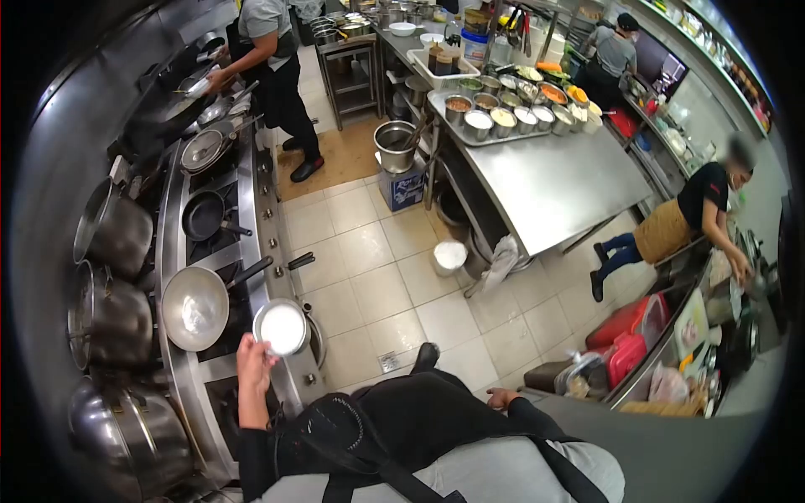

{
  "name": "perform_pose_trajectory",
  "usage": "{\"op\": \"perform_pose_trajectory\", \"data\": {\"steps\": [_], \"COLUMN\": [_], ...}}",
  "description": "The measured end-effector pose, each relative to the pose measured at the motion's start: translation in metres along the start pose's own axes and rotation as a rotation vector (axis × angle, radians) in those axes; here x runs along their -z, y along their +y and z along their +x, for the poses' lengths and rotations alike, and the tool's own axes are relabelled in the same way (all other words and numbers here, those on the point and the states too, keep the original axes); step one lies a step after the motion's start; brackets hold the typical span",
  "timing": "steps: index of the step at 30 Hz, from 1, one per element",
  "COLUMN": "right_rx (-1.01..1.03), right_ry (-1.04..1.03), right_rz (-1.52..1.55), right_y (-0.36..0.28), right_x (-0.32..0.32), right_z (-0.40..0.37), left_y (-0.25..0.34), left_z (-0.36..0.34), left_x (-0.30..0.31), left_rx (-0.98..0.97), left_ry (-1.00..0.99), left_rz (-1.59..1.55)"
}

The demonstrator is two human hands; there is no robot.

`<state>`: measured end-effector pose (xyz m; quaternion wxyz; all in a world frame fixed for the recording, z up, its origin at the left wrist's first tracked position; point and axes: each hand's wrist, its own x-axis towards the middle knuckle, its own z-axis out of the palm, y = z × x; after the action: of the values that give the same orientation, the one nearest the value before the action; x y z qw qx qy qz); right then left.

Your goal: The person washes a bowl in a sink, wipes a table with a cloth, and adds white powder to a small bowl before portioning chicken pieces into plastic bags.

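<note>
My left hand (255,362) is closed on the rim of a round metal container (283,327) with something white inside. It is held over the front edge of the stove, beside a wide shallow wok (195,308) whose dark handle points toward the aisle. My right hand (501,397) hangs low by my side, its fingers loosely apart, with nothing seen in it. The hand is small in view and partly cut off by my sleeve.
Large pots (113,314) line the wall behind the stove (251,243); a small frying pan (204,215) sits on a burner. A steel table (553,180) carries several ingredient tins. A white tub (449,256) stands on the floor. Co-workers stand at the far stove and right counter.
</note>
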<state>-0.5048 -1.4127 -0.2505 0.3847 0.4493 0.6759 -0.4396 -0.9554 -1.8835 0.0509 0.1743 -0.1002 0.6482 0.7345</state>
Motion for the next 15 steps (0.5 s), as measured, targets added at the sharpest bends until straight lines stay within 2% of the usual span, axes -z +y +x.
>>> {"op": "perform_pose_trajectory", "data": {"steps": [2, 3, 5, 6, 8, 10, 11, 13, 15], "right_rx": [-0.105, -0.1, -0.086, -0.127, -0.095, -0.01, -0.022, -0.2, -0.278], "right_ry": [0.041, 0.04, 0.398, 0.501, 0.53, 0.655, 0.661, 0.938, 1.048], "right_rz": [-0.036, -0.04, -0.046, 0.126, 0.263, 0.472, 0.48, 0.409, 0.528], "right_y": [-0.036, -0.04, -0.037, -0.026, -0.047, -0.058, -0.066, -0.077, -0.09], "right_x": [0.051, 0.07, 0.102, 0.109, 0.131, 0.14, 0.143, 0.141, 0.128], "right_z": [-0.025, -0.014, 0.012, 0.042, 0.031, 0.027, 0.025, 0.022, 0.012], "left_y": [0.011, 0.011, 0.017, 0.02, 0.038, 0.051, 0.059, 0.075, 0.089], "left_z": [0.038, 0.066, 0.118, 0.147, 0.195, 0.243, 0.266, 0.312, 0.359], "left_x": [-0.06, -0.082, -0.129, -0.147, -0.198, -0.246, -0.274, -0.329, -0.383], "left_rx": [0.021, 0.018, 0.01, 0.016, 0.014, 0.019, 0.01, 0.017, -0.02], "left_ry": [0.056, 0.03, 0.004, -0.057, -0.11, -0.176, -0.208, -0.253, -0.344], "left_rz": [-0.018, -0.028, -0.052, -0.013, 0.032, 0.041, 0.029, 0.024, 0.032]}}
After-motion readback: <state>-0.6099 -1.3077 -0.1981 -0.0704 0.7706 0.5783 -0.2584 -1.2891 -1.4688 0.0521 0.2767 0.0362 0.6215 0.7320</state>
